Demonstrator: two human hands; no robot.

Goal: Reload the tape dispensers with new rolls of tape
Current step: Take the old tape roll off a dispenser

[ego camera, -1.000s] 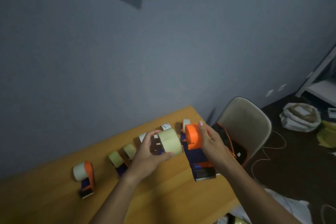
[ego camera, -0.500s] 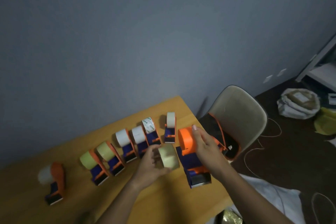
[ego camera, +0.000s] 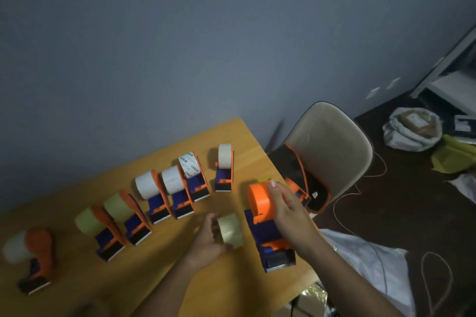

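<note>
Both hands grip: left (ego camera: 208, 235) tape roll (ego camera: 230, 230) (right (ego camera: 286, 203), dispenser (ego camera: 265, 219))

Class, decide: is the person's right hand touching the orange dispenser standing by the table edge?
Touching. The head view shows the right hand wrapped over the orange dispenser, fingers lying on its round housing with no gap.

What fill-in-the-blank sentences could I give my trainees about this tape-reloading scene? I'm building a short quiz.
1. The left hand holds a loose roll of ____.
2. The right hand grips the dispenser with the ____ hub.
3. The other dispensers stand in a row on the wooden ____.
4. Beside the table's right end stands a beige ____.

Missing words: tape; orange; table; chair
</note>
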